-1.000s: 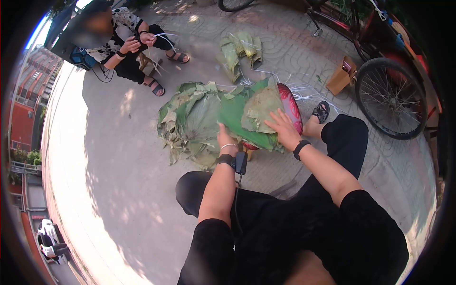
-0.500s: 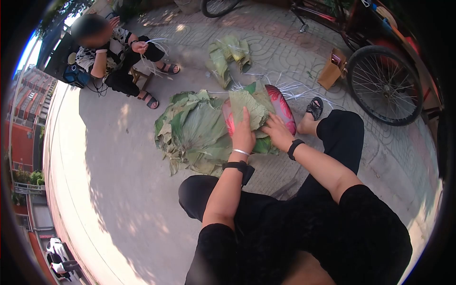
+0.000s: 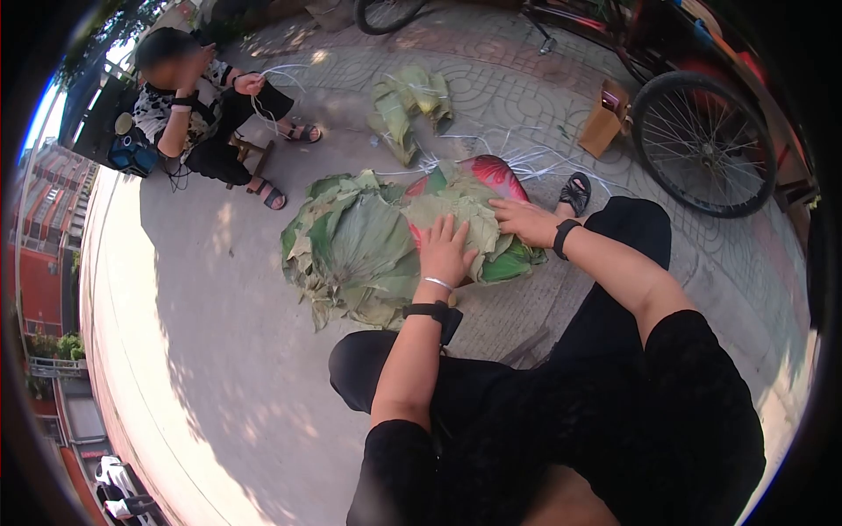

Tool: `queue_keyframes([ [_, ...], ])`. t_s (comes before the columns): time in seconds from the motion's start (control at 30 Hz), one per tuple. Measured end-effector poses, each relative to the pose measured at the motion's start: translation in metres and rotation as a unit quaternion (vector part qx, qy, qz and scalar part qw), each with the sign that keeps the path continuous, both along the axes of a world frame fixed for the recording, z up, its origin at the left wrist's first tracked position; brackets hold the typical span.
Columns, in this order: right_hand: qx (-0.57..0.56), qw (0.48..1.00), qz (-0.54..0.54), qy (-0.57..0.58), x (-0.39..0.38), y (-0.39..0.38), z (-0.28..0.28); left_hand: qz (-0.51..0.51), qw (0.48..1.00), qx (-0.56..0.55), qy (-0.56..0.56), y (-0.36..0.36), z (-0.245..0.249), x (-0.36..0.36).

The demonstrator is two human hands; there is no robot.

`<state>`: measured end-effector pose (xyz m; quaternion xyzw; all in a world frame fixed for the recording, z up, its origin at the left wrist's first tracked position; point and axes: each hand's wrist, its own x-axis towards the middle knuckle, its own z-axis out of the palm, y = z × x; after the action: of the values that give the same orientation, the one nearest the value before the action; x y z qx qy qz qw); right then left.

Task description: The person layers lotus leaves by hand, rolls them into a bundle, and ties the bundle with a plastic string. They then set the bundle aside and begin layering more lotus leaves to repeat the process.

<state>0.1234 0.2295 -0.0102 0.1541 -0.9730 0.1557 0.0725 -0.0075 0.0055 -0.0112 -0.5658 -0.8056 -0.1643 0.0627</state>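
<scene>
My left hand (image 3: 445, 252) lies flat, fingers spread, on the near side of a dried grey-green leaf (image 3: 452, 206). At that leaf's right side my right hand (image 3: 526, 223) rests with its fingers stretched out and touching it. The leaf is spread over a red and pale patterned, cushion-like thing (image 3: 500, 178), whose far end shows beyond it. Greener leaf (image 3: 509, 265) sticks out below my right hand. Directly left of my left hand is a heap of large, wrinkled leaves (image 3: 355, 232) on the ground.
White strips (image 3: 548, 162) lie behind the cushion-like thing, near a tied leaf bundle (image 3: 408, 105). A brown paper bag (image 3: 603, 123) stands beside a spoked wheel (image 3: 706, 149). Another person (image 3: 206, 114) sits at the far left holding white strips.
My left hand has flattened and spread its fingers on the leaf, which now lies lower and flatter. My right hand has shifted to its right edge. The other person's raised arm has moved.
</scene>
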Motion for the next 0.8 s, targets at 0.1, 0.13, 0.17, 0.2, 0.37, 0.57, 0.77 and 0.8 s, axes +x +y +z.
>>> queue_keyframes([
  [0.1,0.007,1.000,0.008,0.012,0.000,-0.002,0.004,0.069,0.997,-0.016,-0.022,-0.003,-0.017,0.007],
  [0.13,0.012,1.000,0.007,0.008,0.001,-0.001,0.007,0.093,0.995,-0.024,-0.021,0.002,-0.019,0.010],
  [0.17,0.005,1.000,0.000,-0.002,0.001,-0.002,0.009,0.116,0.993,-0.032,-0.019,0.006,-0.018,0.012],
  [0.2,-0.001,1.000,-0.008,-0.012,0.003,-0.004,0.010,0.129,0.991,-0.039,-0.022,0.008,-0.017,0.014],
  [0.37,-0.009,0.998,-0.055,-0.025,0.013,-0.015,0.007,0.196,0.978,-0.056,-0.035,0.015,-0.020,0.028],
  [0.57,0.023,0.984,-0.173,-0.028,0.022,-0.066,0.039,0.227,0.970,-0.091,-0.007,0.012,-0.013,0.036],
  [0.77,-0.006,0.980,-0.193,-0.041,0.039,-0.124,0.041,0.165,0.976,-0.137,-0.044,0.003,-0.013,0.018],
  [0.8,0.009,0.982,-0.185,-0.035,0.041,-0.118,0.030,0.147,0.975,-0.156,-0.052,0.000,-0.007,0.017],
])
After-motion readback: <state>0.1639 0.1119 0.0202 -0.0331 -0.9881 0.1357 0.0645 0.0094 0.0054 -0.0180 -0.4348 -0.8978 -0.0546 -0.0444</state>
